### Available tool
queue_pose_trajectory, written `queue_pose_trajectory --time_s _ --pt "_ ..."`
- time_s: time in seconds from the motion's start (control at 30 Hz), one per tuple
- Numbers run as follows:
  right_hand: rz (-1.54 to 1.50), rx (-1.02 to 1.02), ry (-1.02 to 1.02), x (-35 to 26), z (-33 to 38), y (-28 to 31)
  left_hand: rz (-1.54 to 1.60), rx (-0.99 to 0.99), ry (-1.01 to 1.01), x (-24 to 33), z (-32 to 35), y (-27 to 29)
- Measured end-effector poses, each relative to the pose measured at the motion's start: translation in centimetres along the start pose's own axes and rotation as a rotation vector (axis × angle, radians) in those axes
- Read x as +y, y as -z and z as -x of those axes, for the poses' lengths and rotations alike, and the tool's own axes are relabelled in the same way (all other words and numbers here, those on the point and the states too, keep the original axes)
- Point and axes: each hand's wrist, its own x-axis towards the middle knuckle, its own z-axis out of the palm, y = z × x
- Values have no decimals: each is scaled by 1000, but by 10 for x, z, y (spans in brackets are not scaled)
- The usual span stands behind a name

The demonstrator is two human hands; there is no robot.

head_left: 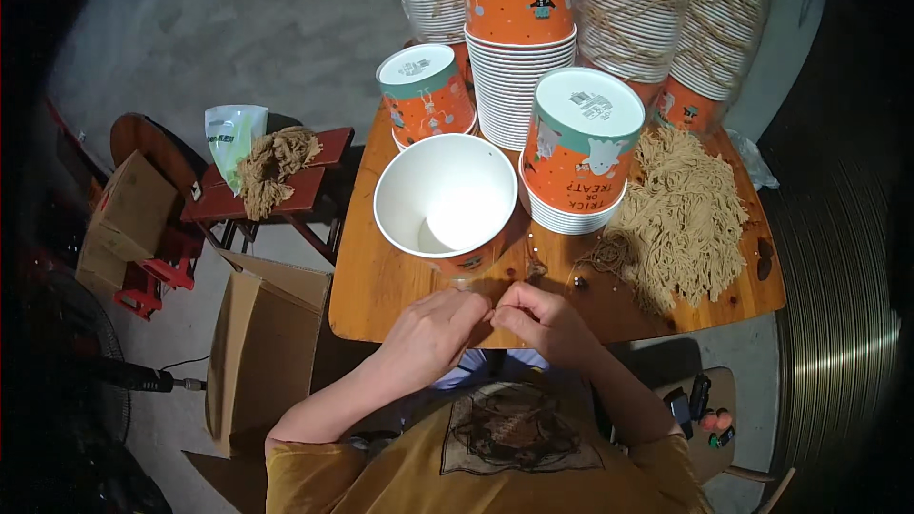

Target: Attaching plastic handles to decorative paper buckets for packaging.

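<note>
Left hand (433, 328) and right hand (547, 319) close together at the table (367, 300) edge, fingers of both drawn together; can't tell what, if anything, is pinched. Bucket (457, 186) stands upright, mouth up, just beyond left hand; no cord visible on it. Bagged stacks (633, 14) at back show cord, seemingly finished. Tall stack (524, 86) shows none. Cord heap (690, 219), right, looks largely unused.

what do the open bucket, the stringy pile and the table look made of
Open bucket: probably coated paperboard, given its smooth white inside and rounded rim. Stringy pile: likely jute or cotton cord, matte, tan and fibrous. Table: apparently varnished wood, orange-brown with dark knot-like spots.
</note>
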Motion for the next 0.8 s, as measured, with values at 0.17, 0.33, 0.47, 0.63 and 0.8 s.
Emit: queue_pose_trajectory --time_s 0.17,0.33,0.47,0.63,0.8 --pt "120 177 72 3 -4 2 -57 214 -102 -8 -14 8" --pt "25 315 59 4 -12 6 -262 145 64 -23 -41 19" --pt "-101 406 48 0 -17 17 -281 -78 73 -25 -28 47" --pt "-287 318 -50 0 -21 27 -299 -200 212 -26 -3 81" --pt "-224 166 84 -7 -21 15 50 20 247 8 -22 59"
